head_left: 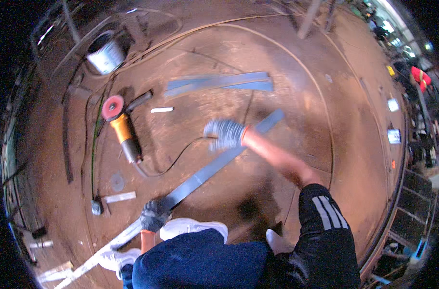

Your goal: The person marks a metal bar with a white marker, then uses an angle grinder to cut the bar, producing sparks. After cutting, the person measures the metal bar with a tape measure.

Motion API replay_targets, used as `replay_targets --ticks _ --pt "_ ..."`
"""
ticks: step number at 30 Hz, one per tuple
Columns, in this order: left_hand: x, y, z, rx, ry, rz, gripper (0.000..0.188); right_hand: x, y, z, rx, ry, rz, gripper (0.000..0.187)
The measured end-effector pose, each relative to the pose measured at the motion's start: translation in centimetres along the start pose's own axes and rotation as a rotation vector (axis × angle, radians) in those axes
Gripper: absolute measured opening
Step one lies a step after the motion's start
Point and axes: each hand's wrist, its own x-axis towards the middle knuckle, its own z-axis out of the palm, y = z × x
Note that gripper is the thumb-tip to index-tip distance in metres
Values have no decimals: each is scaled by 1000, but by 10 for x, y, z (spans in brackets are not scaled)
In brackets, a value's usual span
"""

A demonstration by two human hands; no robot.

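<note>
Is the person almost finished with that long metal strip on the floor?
Hard to say. Done: other flat strips lie aside. In hand: the left hand grips the long metal strip; the right hand is blurred above it. Left: the angle grinder lies untouched.

A long, flat grey metal strip lies diagonally across the rusty brown floor, its lower-left part held in a gloved hand.

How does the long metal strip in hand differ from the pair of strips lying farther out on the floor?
The long metal strip runs diagonally, gripped near its lower part by the left hand; the pair of strips lies nearly level, untouched. The held one is single and looks longer; the others overlap at a slight angle. All are flat, grey-blue metal. The right hand is blurred above the long strip.
</note>
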Motion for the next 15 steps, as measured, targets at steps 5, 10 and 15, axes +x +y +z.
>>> replay_targets --ticks 5,10,15 --pt "6 28 -12 -92 84 -183 43 -56 -28 42 -202 -268 162 62" --pt "11 40 -24 -90 119 -227 44 -68 -9 52 -227 -222 156 58" --pt "52 58 -8 -62 73 -49 45 -92 33 33 -282 -214 150 51"
